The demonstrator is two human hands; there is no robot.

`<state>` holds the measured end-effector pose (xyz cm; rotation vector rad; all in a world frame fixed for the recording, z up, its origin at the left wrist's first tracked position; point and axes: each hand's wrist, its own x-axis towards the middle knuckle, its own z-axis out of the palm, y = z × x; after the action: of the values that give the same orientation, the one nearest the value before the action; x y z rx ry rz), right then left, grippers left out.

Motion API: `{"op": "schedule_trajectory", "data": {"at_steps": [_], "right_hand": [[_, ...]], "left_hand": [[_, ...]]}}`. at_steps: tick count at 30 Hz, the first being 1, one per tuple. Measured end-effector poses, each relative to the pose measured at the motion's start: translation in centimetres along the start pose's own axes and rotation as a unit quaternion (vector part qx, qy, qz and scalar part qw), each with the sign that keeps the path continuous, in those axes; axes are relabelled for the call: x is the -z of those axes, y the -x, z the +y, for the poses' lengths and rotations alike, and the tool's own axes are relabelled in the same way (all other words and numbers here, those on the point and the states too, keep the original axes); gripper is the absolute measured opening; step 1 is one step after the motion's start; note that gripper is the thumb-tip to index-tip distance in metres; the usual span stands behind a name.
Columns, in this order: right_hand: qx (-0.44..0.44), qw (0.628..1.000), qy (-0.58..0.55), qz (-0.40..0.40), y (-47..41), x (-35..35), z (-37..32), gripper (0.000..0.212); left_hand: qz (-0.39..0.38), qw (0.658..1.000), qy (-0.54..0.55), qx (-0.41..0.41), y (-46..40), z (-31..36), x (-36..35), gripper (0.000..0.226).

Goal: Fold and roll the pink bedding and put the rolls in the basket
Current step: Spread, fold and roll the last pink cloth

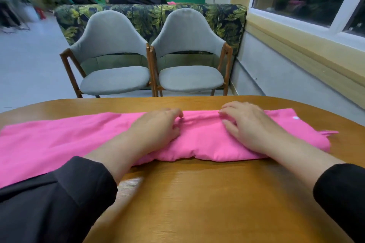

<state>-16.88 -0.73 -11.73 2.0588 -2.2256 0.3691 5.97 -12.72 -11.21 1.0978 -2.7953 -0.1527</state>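
Pink bedding [197, 142] lay folded across wooden table [197, 193], frame centre. Left hand [158, 126] gripped fold, fingers curled; right hand [248, 126] pressed flat, relaxed. Roll evenly, tightly; basket unseen.

The pink bedding [207, 140] is soft, matt woven cloth. The table [197, 193] is glossy varnished wood with visible grain. Upper centre, two chairs [116, 61] have matt grey fabric upholstery on smooth wooden frames.

pink bedding [59, 140], brown table [197, 203], grey chairs [114, 81]
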Motion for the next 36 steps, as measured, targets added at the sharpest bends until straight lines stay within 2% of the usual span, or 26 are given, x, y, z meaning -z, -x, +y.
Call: {"op": "schedule_trajectory", "data": {"at_steps": [3, 8, 12, 15, 16, 18, 20, 22, 23, 26, 28, 32, 36], "right_hand": [[0.024, 0.994, -0.096, -0.045, -1.3, -0.8, -5.4, 0.039], [0.041, 0.986, -0.136, -0.085, -3.7, -2.0, -12.1, 0.043], [0.072, 0.986, -0.107, -0.105, -4.9, -2.5, -15.1, 0.031], [0.077, 0.987, -0.084, -0.111, -5.4, -2.9, -15.6, 0.012], [0.077, 0.988, -0.081, -0.108, -5.5, -2.9, -15.6, 0.016], [0.083, 0.990, -0.088, -0.072, -5.4, -2.8, -15.3, 0.022], [0.094, 0.991, -0.091, -0.020, -5.3, -2.3, -15.2, 0.026], [0.092, 0.991, -0.093, -0.006, -5.4, -1.9, -15.3, 0.026], [0.085, 0.992, -0.096, -0.005, -5.5, -1.7, -15.4, 0.026], [0.065, 0.991, -0.116, 0.020, -6.4, -1.5, -15.1, 0.024], [0.051, 0.989, -0.133, 0.028, -7.7, -1.2, -14.8, 0.023], [0.027, 0.993, -0.112, -0.007, -10.8, -1.1, -14.2, 0.022], [0.006, 0.995, -0.072, -0.072, -12.6, -3.1, -13.7, 0.020]], "left_hand": [[0.033, 0.999, -0.005, 0.022, 4.1, -3.0, 0.3, 0.033], [0.050, 0.997, -0.019, 0.053, 10.8, -9.8, 1.3, 0.032], [0.025, 0.993, -0.030, 0.109, 15.6, -14.7, 2.5, 0.048], [0.010, 0.980, -0.091, 0.177, 17.6, -18.5, 3.1, 0.037], [0.002, 0.973, -0.117, 0.197, 17.9, -19.7, 3.4, 0.033], [-0.029, 0.968, -0.133, 0.213, 18.3, -21.6, 4.1, 0.027], [-0.066, 0.974, -0.100, 0.190, 18.7, -23.2, 4.9, 0.019], [-0.087, 0.979, -0.059, 0.175, 19.0, -24.4, 5.8, 0.024], [-0.068, 0.982, -0.038, 0.173, 19.1, -24.8, 6.1, 0.027], [0.066, 0.985, 0.022, 0.157, 18.2, -25.2, 7.7, 0.026], [0.087, 0.985, 0.026, 0.149, 16.4, -25.5, 9.6, 0.027], [0.057, 0.987, -0.033, 0.146, 11.3, -27.4, 11.5, 0.025], [-0.027, 0.983, -0.078, 0.166, 7.9, -29.5, 7.5, 0.022]]}}
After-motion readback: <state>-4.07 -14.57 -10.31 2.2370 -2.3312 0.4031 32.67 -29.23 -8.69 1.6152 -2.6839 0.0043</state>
